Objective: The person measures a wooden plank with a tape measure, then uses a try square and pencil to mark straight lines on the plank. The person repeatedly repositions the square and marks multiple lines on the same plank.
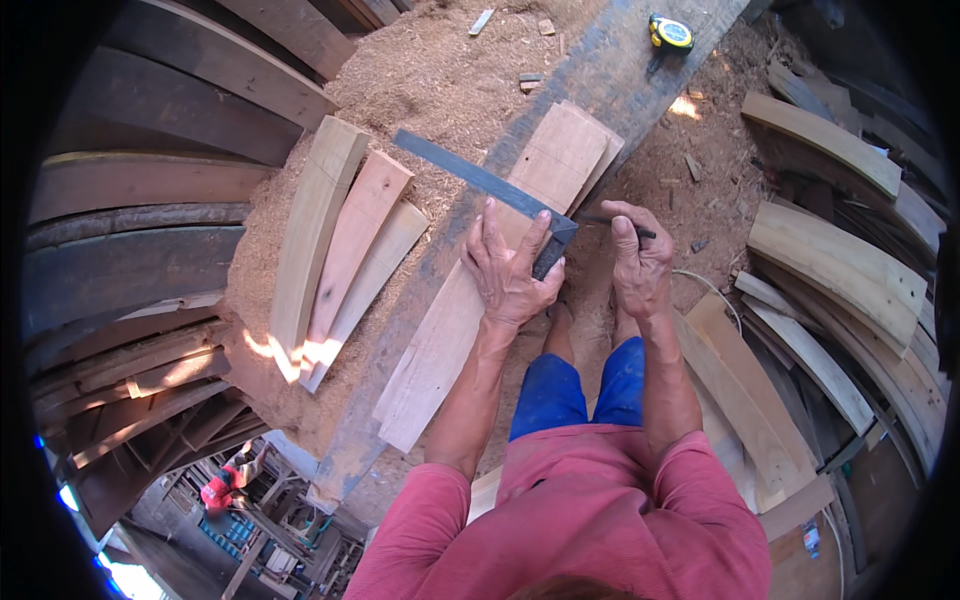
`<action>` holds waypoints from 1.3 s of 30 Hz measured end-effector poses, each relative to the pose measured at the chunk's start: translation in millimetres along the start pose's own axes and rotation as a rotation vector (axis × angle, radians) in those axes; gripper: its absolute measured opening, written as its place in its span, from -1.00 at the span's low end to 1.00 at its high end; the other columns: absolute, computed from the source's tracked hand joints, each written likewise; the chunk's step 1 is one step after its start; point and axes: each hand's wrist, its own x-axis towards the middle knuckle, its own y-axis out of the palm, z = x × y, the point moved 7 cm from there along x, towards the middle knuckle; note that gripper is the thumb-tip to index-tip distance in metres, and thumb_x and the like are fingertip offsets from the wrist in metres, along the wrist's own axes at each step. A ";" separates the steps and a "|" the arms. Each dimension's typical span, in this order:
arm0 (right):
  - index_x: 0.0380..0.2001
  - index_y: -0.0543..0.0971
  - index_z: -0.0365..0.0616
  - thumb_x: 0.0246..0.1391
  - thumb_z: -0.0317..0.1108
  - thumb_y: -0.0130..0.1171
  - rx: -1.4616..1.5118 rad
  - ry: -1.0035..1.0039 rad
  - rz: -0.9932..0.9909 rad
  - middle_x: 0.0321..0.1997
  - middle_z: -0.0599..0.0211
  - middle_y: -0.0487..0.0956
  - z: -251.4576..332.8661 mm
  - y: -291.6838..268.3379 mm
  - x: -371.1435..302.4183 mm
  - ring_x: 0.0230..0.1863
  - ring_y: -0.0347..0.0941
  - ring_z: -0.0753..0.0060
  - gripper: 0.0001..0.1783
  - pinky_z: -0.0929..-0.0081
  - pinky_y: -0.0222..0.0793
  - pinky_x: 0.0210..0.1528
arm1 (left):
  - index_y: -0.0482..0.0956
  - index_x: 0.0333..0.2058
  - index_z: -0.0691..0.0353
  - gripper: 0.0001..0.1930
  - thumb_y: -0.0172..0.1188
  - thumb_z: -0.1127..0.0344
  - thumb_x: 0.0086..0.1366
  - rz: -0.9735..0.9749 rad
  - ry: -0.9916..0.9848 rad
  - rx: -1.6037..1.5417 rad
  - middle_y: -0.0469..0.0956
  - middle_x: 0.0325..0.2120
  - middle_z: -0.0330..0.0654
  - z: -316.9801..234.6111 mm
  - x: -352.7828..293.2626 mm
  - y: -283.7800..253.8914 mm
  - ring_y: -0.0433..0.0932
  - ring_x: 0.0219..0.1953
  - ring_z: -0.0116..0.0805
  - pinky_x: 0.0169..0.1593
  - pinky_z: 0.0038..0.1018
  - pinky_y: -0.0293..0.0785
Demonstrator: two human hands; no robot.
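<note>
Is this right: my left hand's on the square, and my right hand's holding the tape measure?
Not quite: in the head view, your right hand holds a thin, dark, pencil-like stick; the tape measure lies on the long plank. Your left hand is on the square.

Here the square (470, 182) lies across the boards (430, 345) on the bench (612, 75), under the left hand (508, 275); a tool (648, 234) sits in the right hand (642, 268); tape measure (671, 34) farther along, three planks (352, 245) left, on sawdust (430, 80).
</note>
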 end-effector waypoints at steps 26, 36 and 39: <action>0.02 0.81 -0.24 0.47 -0.31 0.28 -0.221 -0.246 0.498 -0.05 0.02 0.80 50.1 76.9 68.3 0.00 0.72 -0.03 -0.74 0.06 0.59 0.14 | 0.61 0.43 -0.58 -0.14 0.59 -0.05 0.06 0.020 -0.049 -0.014 0.11 0.62 0.34 0.5 2.2 -0.9 0.16 0.53 0.38 0.44 0.34 0.14; -0.11 0.80 -0.19 0.43 -0.20 0.26 -0.621 -0.181 0.710 -0.17 -0.04 0.78 52.6 22.3 54.4 -0.02 0.68 -0.17 -0.70 -0.05 0.59 0.11 | 0.59 0.44 -0.53 -0.11 0.58 -0.05 0.04 -0.024 -0.027 -0.060 0.12 0.61 0.35 2.6 0.6 2.1 0.15 0.54 0.39 0.43 0.42 0.13; -0.11 0.83 -0.12 0.42 -0.10 0.26 -0.996 -0.179 0.658 -0.18 -0.09 0.79 27.1 23.3 34.3 -0.05 0.71 -0.24 -0.66 -0.08 0.64 0.09 | 0.58 0.46 -0.50 -0.10 0.57 -0.04 0.04 -0.035 -0.005 -0.042 0.15 0.60 0.35 0.4 0.4 -0.5 0.20 0.50 0.36 0.45 0.34 0.13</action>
